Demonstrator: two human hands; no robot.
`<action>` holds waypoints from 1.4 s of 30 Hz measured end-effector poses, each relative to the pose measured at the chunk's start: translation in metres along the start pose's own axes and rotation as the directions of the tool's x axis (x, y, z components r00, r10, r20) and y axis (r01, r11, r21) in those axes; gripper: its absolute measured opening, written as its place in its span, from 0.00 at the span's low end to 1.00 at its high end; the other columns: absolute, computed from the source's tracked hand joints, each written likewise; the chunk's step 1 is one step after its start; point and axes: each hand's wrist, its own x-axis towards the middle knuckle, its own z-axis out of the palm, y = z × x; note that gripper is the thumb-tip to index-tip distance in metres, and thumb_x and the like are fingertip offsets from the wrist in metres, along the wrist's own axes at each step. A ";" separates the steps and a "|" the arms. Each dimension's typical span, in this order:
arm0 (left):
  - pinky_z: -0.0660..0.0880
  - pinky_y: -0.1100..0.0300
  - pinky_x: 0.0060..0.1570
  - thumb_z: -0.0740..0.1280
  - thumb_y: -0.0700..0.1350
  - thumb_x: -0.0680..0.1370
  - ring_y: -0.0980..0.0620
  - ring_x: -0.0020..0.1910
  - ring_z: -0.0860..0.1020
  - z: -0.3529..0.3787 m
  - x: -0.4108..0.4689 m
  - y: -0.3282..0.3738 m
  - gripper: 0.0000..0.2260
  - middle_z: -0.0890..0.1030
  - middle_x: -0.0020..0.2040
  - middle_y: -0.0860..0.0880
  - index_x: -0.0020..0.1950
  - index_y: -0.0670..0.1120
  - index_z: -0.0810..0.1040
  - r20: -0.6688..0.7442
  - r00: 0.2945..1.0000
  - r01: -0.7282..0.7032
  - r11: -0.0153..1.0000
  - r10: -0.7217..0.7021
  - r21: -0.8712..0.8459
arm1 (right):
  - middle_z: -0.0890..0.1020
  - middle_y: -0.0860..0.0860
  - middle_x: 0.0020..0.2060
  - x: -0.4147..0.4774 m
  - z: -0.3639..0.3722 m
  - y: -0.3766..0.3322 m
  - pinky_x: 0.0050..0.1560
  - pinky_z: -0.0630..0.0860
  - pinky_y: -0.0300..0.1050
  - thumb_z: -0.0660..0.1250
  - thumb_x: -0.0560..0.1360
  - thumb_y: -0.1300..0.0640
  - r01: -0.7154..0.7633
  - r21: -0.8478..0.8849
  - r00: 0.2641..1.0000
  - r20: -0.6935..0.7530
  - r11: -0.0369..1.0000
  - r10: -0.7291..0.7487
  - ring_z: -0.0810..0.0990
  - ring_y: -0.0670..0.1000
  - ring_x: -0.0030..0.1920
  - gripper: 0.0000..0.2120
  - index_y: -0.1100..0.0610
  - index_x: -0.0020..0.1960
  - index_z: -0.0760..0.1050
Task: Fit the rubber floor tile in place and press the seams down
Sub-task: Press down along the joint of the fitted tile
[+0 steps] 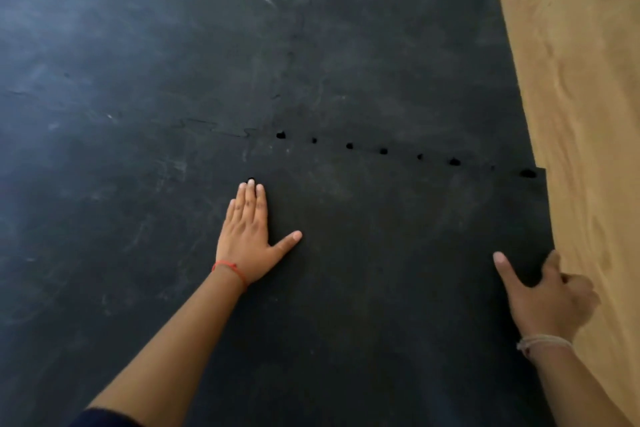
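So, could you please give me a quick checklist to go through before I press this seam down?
1. Left hand flat on the rubber tile: ok.
2. Right hand gripping the tile's edge beside the wooden floor: ok.
3. Far seam closed: not ok, dark gaps show along it.
4. Tile's right edge in line with the laid tile beyond: not ok, it juts out slightly.
5. Seam left of the left hand: cannot tell.
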 end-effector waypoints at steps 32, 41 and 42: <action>0.46 0.53 0.70 0.48 0.61 0.78 0.48 0.74 0.50 0.039 -0.156 0.005 0.32 0.54 0.76 0.44 0.74 0.41 0.54 -0.092 0.920 0.373 0.924 -0.380 -0.084 | 0.78 0.59 0.36 -0.106 0.062 -0.355 0.51 0.72 0.56 0.54 0.74 0.42 0.931 -0.076 -0.331 0.240 -0.358 -0.912 0.77 0.62 0.41 0.23 0.62 0.40 0.74; 0.41 0.54 0.73 0.45 0.67 0.75 0.46 0.75 0.46 0.056 -0.244 0.014 0.39 0.46 0.76 0.43 0.74 0.39 0.49 -0.040 0.683 0.707 0.674 -0.729 -0.213 | 0.73 0.56 0.30 -0.098 0.060 -0.370 0.34 0.69 0.49 0.52 0.73 0.40 0.845 -0.032 -0.500 0.307 -0.534 -0.810 0.74 0.59 0.35 0.25 0.60 0.34 0.72; 0.41 0.54 0.73 0.45 0.68 0.74 0.46 0.75 0.46 0.056 -0.243 0.014 0.40 0.46 0.76 0.43 0.74 0.38 0.48 -0.033 0.656 0.730 0.645 -0.754 -0.227 | 0.72 0.55 0.30 -0.099 0.058 -0.370 0.35 0.68 0.48 0.52 0.73 0.40 0.848 -0.029 -0.495 0.315 -0.529 -0.810 0.74 0.59 0.35 0.25 0.59 0.33 0.71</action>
